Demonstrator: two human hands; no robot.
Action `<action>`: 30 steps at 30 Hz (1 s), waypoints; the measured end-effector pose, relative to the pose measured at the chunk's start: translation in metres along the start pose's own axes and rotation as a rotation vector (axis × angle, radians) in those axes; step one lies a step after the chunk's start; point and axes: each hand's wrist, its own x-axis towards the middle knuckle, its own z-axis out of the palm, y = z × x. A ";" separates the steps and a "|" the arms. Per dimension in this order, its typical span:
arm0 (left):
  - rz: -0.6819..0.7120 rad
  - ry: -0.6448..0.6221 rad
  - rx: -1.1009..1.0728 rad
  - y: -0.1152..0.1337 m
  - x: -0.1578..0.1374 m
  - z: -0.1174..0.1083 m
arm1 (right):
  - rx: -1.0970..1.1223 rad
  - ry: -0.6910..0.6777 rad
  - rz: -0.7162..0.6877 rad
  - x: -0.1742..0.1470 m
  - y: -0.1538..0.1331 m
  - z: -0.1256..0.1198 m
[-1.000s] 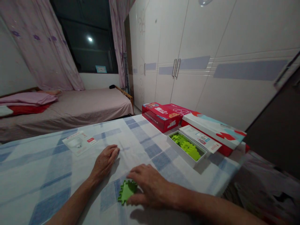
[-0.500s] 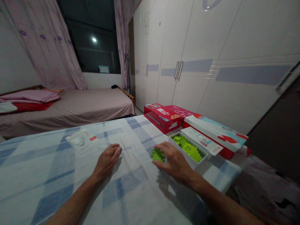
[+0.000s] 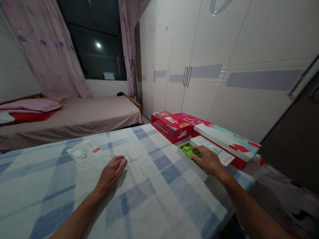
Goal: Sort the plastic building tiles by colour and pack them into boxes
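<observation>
My right hand [image 3: 206,159] reaches down into a narrow white box [image 3: 194,166] on the right of the table. Thumb and fingers close around a green piece with notched edges [image 3: 196,153], and the hand hides part of the box. More green notched pieces [image 3: 187,148] fill the end of the box away from me. My left hand [image 3: 113,171] rests on the tablecloth left of the middle, its fingers curled together with nothing showing in them.
Behind the white box lie a printed white lid or card [image 3: 225,160], a red box [image 3: 171,127] and a long red and white box [image 3: 226,139]. A flat printed sheet with a bulb picture [image 3: 83,153] lies at the left. The blue-and-white tablecloth [image 3: 139,205] covers the table.
My right hand has moved right with the green piece, from above the tablecloth into the white box. My left hand stays on the cloth. The view has shifted slightly.
</observation>
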 end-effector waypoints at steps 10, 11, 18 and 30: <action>0.011 -0.003 0.017 -0.001 0.000 0.002 | -0.066 0.003 0.001 0.019 0.006 0.008; 0.010 -0.005 0.019 0.000 0.000 0.001 | -0.076 0.001 0.001 0.020 0.006 0.008; 0.007 -0.011 0.021 -0.001 0.000 0.002 | -0.090 -0.022 -0.126 0.019 0.007 0.011; 0.038 -0.003 0.019 -0.002 -0.001 0.002 | 0.028 0.003 -0.041 0.029 0.029 0.007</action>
